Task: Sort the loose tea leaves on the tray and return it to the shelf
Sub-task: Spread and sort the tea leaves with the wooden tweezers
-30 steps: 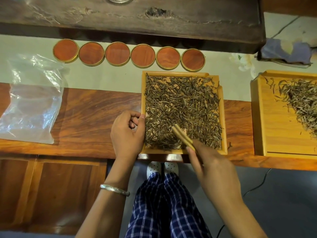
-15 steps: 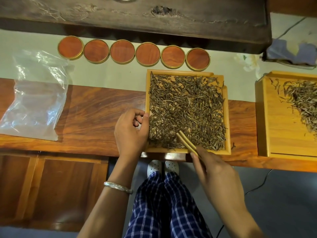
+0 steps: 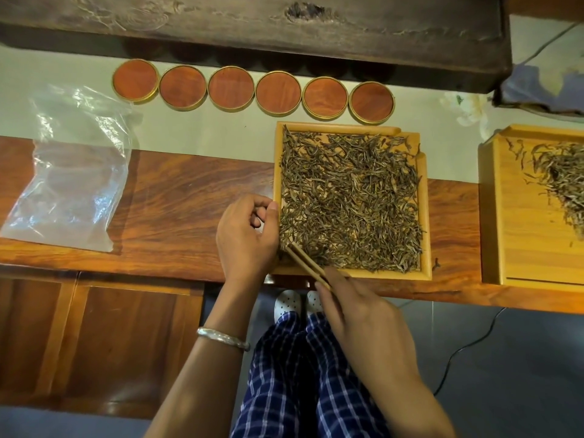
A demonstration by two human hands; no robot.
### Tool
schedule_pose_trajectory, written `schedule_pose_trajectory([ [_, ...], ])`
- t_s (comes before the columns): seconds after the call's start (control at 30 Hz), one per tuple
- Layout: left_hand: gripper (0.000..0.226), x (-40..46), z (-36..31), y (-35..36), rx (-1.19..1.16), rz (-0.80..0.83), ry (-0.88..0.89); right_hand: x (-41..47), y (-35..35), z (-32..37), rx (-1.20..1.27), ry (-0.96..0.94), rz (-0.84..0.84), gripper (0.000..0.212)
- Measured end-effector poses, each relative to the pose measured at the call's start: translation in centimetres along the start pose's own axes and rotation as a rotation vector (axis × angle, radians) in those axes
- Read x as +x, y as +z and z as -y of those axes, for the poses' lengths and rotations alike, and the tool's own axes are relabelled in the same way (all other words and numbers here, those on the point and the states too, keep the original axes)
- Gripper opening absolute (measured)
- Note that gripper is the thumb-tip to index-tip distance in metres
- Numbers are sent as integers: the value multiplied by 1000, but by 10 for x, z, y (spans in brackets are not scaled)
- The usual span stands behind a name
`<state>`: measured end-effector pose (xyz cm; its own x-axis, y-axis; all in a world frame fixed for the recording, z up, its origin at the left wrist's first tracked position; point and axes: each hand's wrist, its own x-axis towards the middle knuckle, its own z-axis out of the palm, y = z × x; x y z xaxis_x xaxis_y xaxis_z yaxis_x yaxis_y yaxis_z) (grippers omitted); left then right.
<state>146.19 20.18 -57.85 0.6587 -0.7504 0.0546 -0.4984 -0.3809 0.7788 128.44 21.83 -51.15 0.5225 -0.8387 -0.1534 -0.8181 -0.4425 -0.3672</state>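
Note:
A light wooden tray [image 3: 425,216] sits on the brown table, covered with a spread layer of dark loose tea leaves [image 3: 350,200]. My left hand [image 3: 245,235] rests against the tray's left rim with its fingers curled; whether it holds anything I cannot see. My right hand [image 3: 363,314] grips wooden tweezers [image 3: 305,263], whose tips reach into the leaves at the tray's near-left corner, close to my left hand.
A second wooden tray [image 3: 521,232] with a smaller heap of leaves stands at the right. Several round red-brown lids [image 3: 278,93] line the back. A clear plastic bag [image 3: 72,172] lies at the left. A dark wooden slab [image 3: 252,23] overhangs behind.
The tweezers' tips have swept left across the tray's near edge, from the middle toward the near-left corner beside my left hand. My left hand has stayed at the rim.

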Motion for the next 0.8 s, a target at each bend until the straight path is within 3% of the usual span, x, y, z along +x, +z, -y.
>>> schedule_pose_trajectory([
  [0.27,10,0,1,0,-18,-6,-6,4,-10,-10,121,40,-17,34],
  [0.4,10,0,0,0,-22,-1,-2,20,-21,-32,72,107,-128,34],
  [0.8,13,0,2,0,-36,2,-14,25,-22,-57,23,186,-193,29],
])
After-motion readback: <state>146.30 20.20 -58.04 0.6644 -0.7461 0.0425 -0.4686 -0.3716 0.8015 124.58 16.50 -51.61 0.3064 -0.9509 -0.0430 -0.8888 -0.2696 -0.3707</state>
